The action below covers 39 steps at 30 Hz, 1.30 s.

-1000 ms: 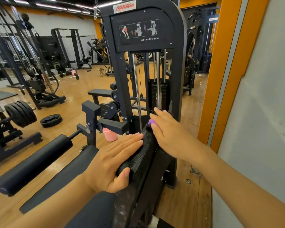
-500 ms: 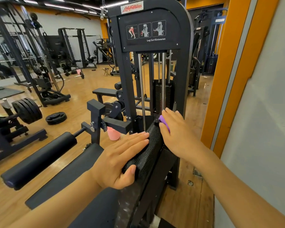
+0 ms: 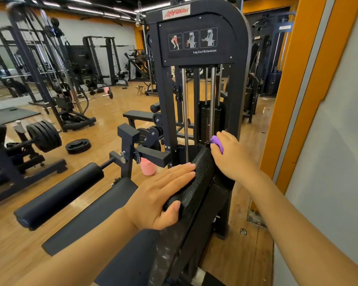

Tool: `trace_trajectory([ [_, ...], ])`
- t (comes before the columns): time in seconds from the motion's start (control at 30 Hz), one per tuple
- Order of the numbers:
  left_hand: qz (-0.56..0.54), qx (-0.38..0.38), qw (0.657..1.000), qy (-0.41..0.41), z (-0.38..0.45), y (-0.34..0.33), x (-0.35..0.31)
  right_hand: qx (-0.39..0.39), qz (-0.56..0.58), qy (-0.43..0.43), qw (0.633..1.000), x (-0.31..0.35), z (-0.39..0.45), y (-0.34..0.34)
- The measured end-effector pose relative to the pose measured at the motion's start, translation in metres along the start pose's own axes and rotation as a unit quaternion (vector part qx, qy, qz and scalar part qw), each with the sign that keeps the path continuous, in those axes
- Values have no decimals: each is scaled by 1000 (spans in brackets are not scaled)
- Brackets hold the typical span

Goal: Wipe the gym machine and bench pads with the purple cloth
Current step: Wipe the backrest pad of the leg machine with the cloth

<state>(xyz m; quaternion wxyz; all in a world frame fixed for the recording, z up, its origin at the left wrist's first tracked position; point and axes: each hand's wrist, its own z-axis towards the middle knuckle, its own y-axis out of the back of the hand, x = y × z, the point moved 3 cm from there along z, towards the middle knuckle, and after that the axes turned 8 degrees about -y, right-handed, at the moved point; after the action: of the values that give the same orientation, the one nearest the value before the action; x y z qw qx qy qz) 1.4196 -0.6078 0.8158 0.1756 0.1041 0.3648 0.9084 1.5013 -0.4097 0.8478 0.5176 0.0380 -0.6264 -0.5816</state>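
Right hand has slid a bit further up the back pad since a second ago; more of the purple cloth now shows at the pad's top corner. Right fingers are curled over the cloth, pressing it to the pad edge. Left hand hasn't shifted: fingers straight and together across the pad face, thumb hooked over its near edge. Pink cup sits on the floor beyond the roller pad.
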Motion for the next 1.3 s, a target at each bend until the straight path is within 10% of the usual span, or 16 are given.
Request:
trace_trajectory([
  [0.8,-45,-39,998,-2,-3,-5,3,-30,-64,-23,997,49,-108,-3],
  [1.3,-144,102,974,-141,-9,7,27,-320,-141,43,936,71,-186,-71],
])
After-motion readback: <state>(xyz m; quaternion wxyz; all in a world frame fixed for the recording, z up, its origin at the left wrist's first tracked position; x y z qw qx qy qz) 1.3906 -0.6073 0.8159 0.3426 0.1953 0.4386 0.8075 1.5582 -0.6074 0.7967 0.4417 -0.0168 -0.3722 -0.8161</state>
